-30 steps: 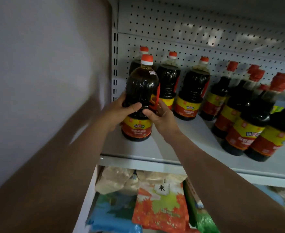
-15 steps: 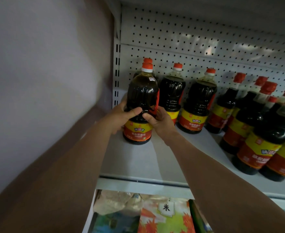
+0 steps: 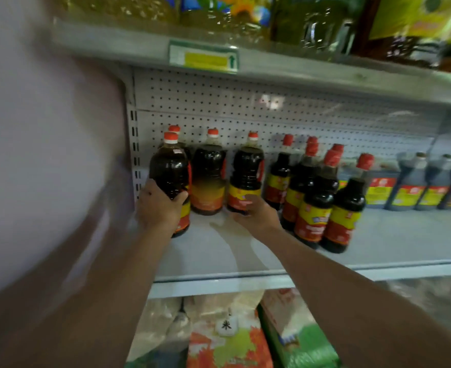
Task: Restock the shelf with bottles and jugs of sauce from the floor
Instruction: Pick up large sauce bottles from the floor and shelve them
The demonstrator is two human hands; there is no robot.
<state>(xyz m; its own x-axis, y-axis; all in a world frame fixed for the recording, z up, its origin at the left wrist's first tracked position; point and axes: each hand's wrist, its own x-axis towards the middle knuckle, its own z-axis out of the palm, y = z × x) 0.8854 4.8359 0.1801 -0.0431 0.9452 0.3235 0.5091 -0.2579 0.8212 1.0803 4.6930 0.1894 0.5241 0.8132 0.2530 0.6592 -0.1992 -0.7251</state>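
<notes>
**Front-left jug held on the sauce shelf; right hand at third jug**

The left hand is wrapped around the lower body of the front jug, thumb across its front, fingers closed on it. This jug stands upright at the far left end of the shelf, just beside the slotted upright, with its base on the shelf board. A second jug stands directly behind it; only its red cap is clearly visible.

The right hand is at the base of the third jug, fingers curved against its label. Whether they grip it or only touch it cannot be told; the area is blurred. Between the two hands stands another jug, upright and untouched.

To the right, a cluster of slimmer bottles with red caps stands near the shelf front, close together. Further right, grey-capped containers line the pegboard back panel.

The upper shelf carries yellow oil bottles and a price tag. Bagged goods lie below.
</notes>
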